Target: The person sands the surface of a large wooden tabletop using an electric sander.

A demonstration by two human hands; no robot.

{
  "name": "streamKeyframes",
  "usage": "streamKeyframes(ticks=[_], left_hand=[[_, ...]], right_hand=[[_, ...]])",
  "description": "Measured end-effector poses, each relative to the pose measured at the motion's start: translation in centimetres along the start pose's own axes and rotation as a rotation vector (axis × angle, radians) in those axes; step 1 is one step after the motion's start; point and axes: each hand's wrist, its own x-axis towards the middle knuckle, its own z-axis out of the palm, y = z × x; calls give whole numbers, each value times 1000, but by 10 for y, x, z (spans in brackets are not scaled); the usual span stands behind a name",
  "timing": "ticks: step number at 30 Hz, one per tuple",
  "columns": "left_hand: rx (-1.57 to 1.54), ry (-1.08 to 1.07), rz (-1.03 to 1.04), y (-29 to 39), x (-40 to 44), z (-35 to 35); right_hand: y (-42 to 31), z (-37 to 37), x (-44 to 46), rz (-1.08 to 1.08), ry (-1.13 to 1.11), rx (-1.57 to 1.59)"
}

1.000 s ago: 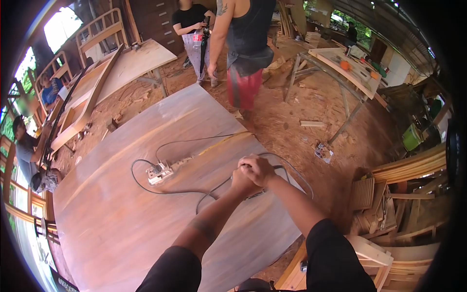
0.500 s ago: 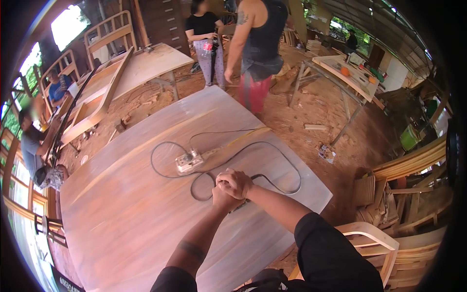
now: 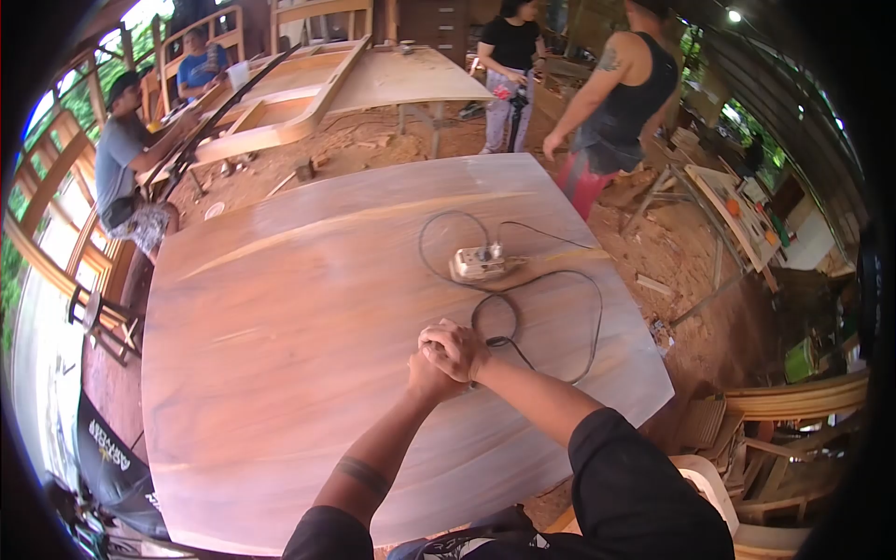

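Here | two-handed grip (image 3: 452,352) closed (contents hidden) | wooden panel (image 3: 299,345) beneath | cord (image 3: 600,317) just beside

The right grip (image 3: 455,349) overlaps the left grip (image 3: 431,379) over a wooden slab (image 3: 289,373), near a cord (image 3: 497,342).

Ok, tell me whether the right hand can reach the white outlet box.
Probably yes: the right hand is clasped over the left hand, but only cord crosses the way to the white outlet box.
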Motion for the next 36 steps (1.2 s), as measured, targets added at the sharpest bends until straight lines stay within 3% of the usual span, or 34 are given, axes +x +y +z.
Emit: streamKeyframes(ticks=[7, 10, 13, 16, 19, 26, 27, 28, 31, 36], left_hand=[[-26, 105, 25, -77, -69, -67], [75, -130, -49, -115, -96, -102], [6, 176, -173, -138, -129, -121], [35, 213, -140, -169, -158, -152], [20, 103, -270, -189, -184, -188], [80, 278, -290, -248, -257, -230], [113, 298, -278, -250, -267, -236], [144, 174, -381, -252, -275, -242], [223, 251, -363, -249, -292, -251], [165, 94, -402, -219, -284, -235]], right_hand=[[-73, 84, 42, -87, -83, 14], [-107, 119, 60, -133, -116, 46], [-151, 148, 80, -133, -208, 85], [-181, 186, 99, -195, -202, 97], [-210, 223, 111, -248, -190, 121], [-279, 295, 130, -283, -251, 140], [-289, 303, 129, -286, -267, 142], [-298, 309, 129, -288, -276, 142], [-315, 321, 125, -292, -273, 168], [-297, 296, 97, -222, -290, 181]])
